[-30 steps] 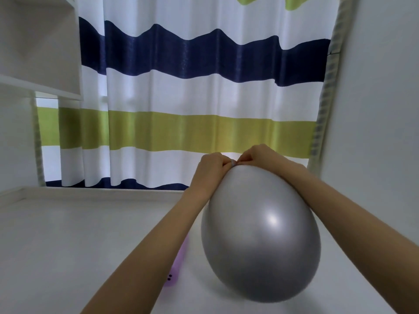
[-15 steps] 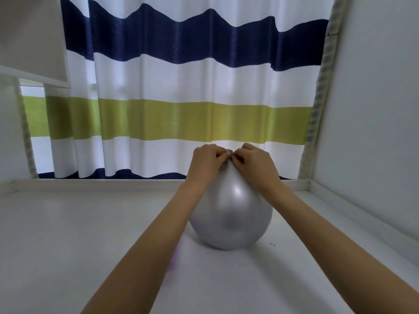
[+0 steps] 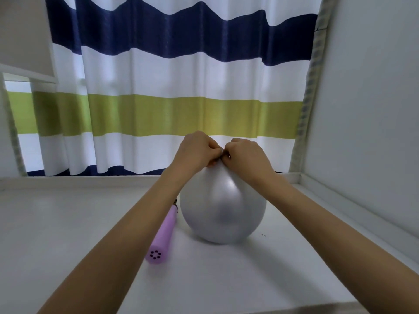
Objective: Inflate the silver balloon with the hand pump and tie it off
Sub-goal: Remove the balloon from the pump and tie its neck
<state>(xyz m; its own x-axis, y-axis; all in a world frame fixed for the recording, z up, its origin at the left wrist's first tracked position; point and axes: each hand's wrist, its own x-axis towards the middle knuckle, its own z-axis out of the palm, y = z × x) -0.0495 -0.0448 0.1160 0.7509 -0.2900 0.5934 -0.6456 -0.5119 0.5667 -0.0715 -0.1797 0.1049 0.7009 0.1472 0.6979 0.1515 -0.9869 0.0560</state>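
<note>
Lilac hand pump (image 3: 163,234) lying on the white table (image 3: 68,223) at lower centre, no writing I can read, my left hand (image 3: 196,152) and right hand (image 3: 246,155) with fingers curled pinching the neck of the inflated silver balloon (image 3: 223,209) at centre, striped curtain (image 3: 181,87) behind.

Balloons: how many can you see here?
1. The silver balloon sits on the white table beside the purple hand pump, its neck pinched by both hands. None others are visible.
</note>
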